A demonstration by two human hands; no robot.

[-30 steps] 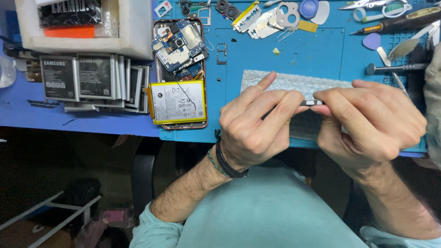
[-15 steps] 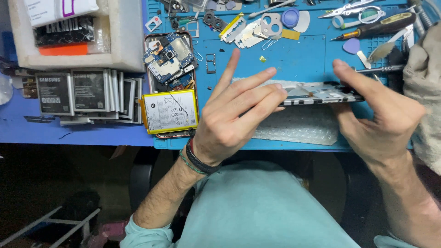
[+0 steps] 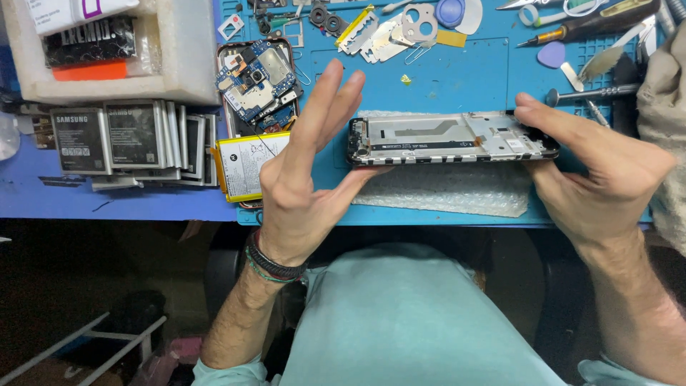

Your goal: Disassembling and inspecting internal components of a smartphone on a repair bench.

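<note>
An empty phone frame (image 3: 450, 139) lies crosswise above a sheet of bubble wrap (image 3: 443, 189) on the blue work mat (image 3: 471, 71). My right hand (image 3: 593, 171) grips the frame's right end between thumb and fingers. My left hand (image 3: 307, 171) is spread, fingers pointing up and apart, with the thumb under the frame's left end. A dark bracelet (image 3: 275, 264) circles my left wrist.
A phone with its circuit board exposed (image 3: 257, 86) and a yellow-edged battery (image 3: 246, 164) lie left of my hand. Several batteries (image 3: 128, 143) are stacked beside a white foam box (image 3: 107, 50). Small metal parts, picks, tweezers and a screwdriver (image 3: 579, 28) line the mat's far edge.
Both hands were clasped over the frame; they have drawn apart to its ends. My left fingers have lifted off and spread, showing the frame's inner side.
</note>
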